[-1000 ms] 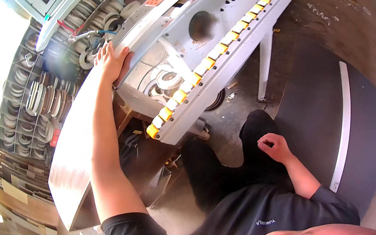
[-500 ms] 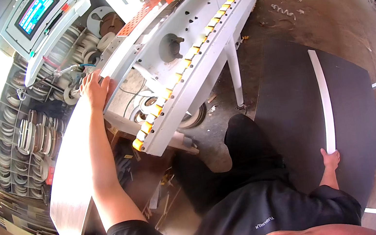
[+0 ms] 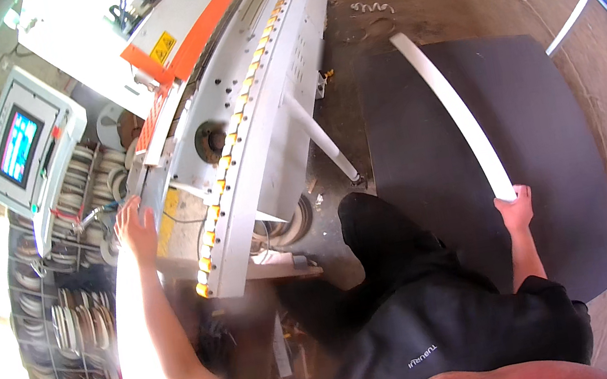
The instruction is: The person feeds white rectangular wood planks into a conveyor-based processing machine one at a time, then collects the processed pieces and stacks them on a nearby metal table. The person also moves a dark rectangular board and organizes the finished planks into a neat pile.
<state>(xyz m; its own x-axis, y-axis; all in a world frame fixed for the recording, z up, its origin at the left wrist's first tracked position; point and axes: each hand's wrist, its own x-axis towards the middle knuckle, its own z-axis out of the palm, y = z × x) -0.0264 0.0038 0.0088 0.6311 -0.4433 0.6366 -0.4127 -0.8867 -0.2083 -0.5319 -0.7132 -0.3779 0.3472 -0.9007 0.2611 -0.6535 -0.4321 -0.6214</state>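
Observation:
My right hand (image 3: 515, 208) is closed round the near end of a long, narrow white strip (image 3: 458, 115). The strip reaches forward from it, slanting left over a dark board (image 3: 550, 142) on my right. Whether the strip touches that board I cannot tell. My left hand (image 3: 136, 228) has its fingers stretched out and apart at the near end of a long white machine (image 3: 262, 128). Below that hand runs a pale, glare-washed board or tabletop (image 3: 144, 358); whether the palm presses on it is unclear.
Yellow rollers (image 3: 224, 172) line the machine's rail. A control panel with a lit screen (image 3: 19, 147) hangs at the left, above racks of edging rolls (image 3: 83, 324). One machine leg (image 3: 323, 139) slants to the floor between the machine and the dark board. Curly scraps (image 3: 372, 7) lie farther off.
My view has turned, shifting the machine leftward in the picture. The strip's far end now slants further left, and my right hand, still gripping it, is farther forward. The left hand remains by the machine's end.

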